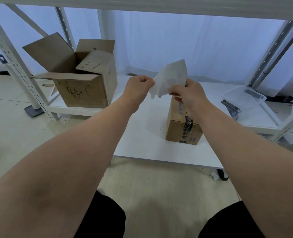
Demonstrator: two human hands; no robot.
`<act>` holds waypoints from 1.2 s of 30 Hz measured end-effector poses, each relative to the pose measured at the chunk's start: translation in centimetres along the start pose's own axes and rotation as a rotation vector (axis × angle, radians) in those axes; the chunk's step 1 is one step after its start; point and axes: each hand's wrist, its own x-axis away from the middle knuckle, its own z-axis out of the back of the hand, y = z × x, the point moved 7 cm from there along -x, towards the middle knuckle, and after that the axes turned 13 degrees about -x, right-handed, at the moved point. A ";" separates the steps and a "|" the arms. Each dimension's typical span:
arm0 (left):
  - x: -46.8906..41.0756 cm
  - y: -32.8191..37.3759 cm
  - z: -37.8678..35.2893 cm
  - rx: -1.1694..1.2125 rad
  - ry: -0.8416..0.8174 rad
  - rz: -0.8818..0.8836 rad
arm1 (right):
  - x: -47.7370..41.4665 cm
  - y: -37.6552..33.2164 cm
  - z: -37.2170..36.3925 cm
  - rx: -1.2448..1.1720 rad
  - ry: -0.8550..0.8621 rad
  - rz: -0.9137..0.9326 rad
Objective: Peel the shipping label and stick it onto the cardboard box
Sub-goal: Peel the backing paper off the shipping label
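A white shipping label sheet (171, 78) is held up in the air above the low white table (142, 143). My left hand (139, 88) pinches its left edge and my right hand (188, 97) pinches its lower right part. The sheet is curled and partly split at the bottom. Under my right hand stands a small sealed cardboard box (181, 129) with clear tape and printed strips on its top; my right wrist hides its far end.
A large open cardboard box (84, 90) with handwriting stands on the left of a low white shelf, holding a smaller box (96, 63). A clear plastic tub (243, 97) sits at the right. White metal rack posts (13, 66) frame both sides.
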 end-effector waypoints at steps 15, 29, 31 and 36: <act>-0.5 -1.2 0.3 0.001 0.014 0.044 | -0.1 1.1 -0.1 -0.095 0.018 -0.076; -0.8 -2.7 0.7 -0.136 0.073 0.133 | -0.1 1.8 -0.2 -0.288 0.039 -0.209; -0.7 -2.5 0.7 -0.176 0.066 0.103 | -0.2 1.9 -0.3 -0.287 0.033 -0.215; -0.6 -1.5 0.4 -0.330 0.054 -0.017 | -0.3 1.8 -0.4 -0.313 0.019 -0.196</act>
